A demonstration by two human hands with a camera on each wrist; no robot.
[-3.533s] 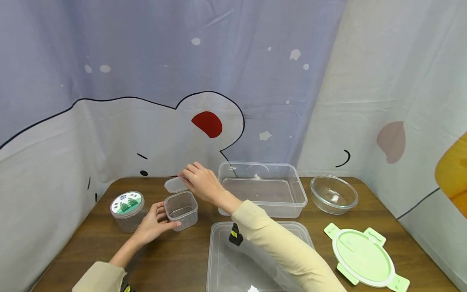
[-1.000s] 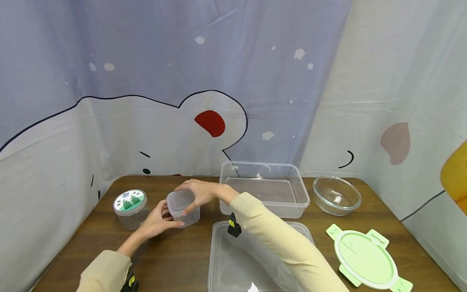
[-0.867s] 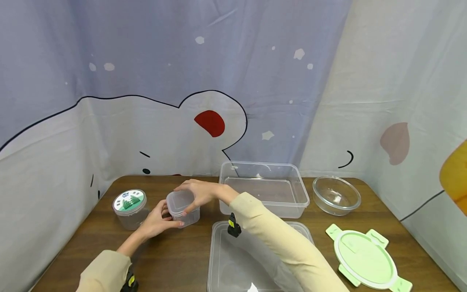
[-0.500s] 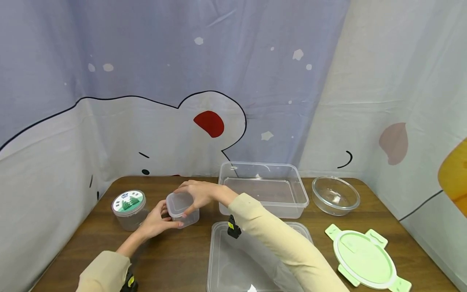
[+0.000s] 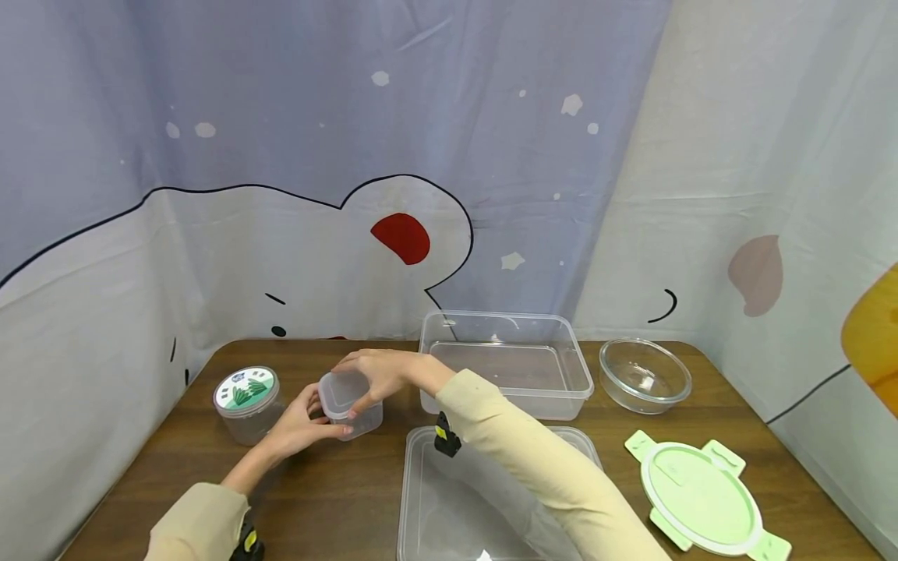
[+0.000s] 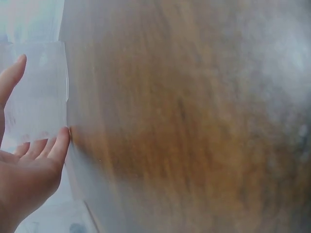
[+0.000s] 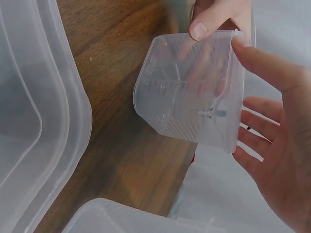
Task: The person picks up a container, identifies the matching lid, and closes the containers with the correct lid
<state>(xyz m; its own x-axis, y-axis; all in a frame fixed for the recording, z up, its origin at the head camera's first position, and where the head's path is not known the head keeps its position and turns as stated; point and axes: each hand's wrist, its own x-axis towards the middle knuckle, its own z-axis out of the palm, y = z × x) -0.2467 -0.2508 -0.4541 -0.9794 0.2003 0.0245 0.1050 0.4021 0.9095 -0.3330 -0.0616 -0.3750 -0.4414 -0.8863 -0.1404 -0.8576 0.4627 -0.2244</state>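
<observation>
A small clear plastic food container (image 5: 366, 425) stands on the table at the left of centre, with its translucent lid (image 5: 344, 389) on top. My left hand (image 5: 298, 425) grips the container's left side, thumb in front and fingers behind. From above, my right hand (image 5: 386, 372) holds the lid by its edges, thumb at the near edge and fingers at the far one. The right wrist view shows the lid's rim (image 7: 235, 97) lying along the container's mouth, with the right thumb at one corner. In the left wrist view, the container's wall (image 6: 36, 92) lies between thumb and fingers.
Left of the hands is a round jar (image 5: 249, 413) with a green-and-white label. A large rectangular plastic box (image 5: 533, 401) stands behind a flat translucent lid (image 5: 435, 499), which the right sleeve crosses. A round glass bowl (image 5: 644, 393) and green clip lid (image 5: 701, 495) are at right.
Earlier, my right hand held the lid behind the uncovered container. It has since brought the lid forward onto the container's top. Over the last second both hands have stayed nearly still.
</observation>
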